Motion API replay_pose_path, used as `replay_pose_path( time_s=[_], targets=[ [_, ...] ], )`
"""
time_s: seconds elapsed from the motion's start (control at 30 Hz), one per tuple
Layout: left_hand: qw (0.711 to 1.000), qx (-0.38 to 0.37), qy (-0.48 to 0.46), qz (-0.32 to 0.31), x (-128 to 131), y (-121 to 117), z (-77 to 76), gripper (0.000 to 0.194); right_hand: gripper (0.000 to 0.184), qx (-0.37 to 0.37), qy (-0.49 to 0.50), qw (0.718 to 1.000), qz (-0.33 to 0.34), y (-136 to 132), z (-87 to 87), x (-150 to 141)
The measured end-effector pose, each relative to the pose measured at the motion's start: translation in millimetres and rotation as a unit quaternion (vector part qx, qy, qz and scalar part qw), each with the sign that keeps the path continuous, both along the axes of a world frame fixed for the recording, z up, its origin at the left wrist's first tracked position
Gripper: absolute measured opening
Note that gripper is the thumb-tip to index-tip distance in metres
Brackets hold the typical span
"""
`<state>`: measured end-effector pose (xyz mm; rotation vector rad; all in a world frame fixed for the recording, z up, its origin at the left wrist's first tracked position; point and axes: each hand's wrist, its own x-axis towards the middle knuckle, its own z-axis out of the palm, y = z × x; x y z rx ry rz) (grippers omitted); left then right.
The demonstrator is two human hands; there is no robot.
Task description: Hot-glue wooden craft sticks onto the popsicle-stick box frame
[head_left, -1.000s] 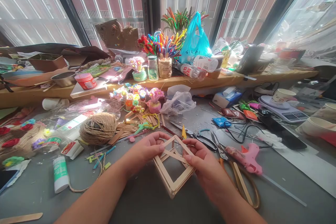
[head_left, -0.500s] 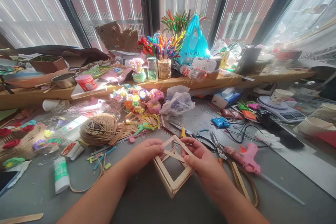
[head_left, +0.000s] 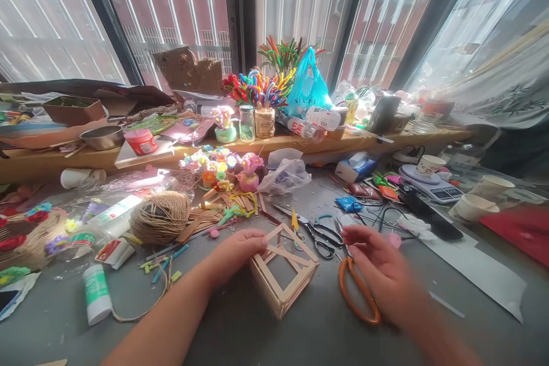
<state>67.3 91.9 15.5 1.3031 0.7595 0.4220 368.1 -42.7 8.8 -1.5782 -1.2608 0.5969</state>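
"Why does the left hand [head_left: 238, 251] pinch the square, pale wooden-stick box frame [head_left: 295, 283] by its far-left corner?"

"Probably to steady it, cornerwise before the person."

"And the right hand [head_left: 380, 266]?"

"Apart from the frame, loosely curled by the orange-handled metal scissors [head_left: 342, 283] (too blurred to tell whether it grips anything)."

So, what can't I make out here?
In the head view:
Pink plastic object: partly hidden behind the right hand, so its shape is unclear.
Orange-handled metal scissors: upper part hidden by that hand; contact unclear.
Box-like pale wooden-stick frame: underside hidden by its own top and sides.
Dark flat object: cut off by the left edge.
White cylindrical tube with green label: small print unreadable.
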Motion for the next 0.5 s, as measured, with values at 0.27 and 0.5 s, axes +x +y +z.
replay_pose_path(
  time_s=[0.27, 0.5],
  targets=[
    [1.000, 0.013, 0.007, -0.008, -1, 1, -2.0, 0.037, 0.045, 0.004, -0.504, 0.855, 0.124, -5, -38.0, 176],
    [0.999, 0.031, 0.019, -0.011, -2, 1, 0.1, 0.035, 0.051, -0.028, -0.510, 0.832, 0.217, 11, -34.4, 167]
  ],
)
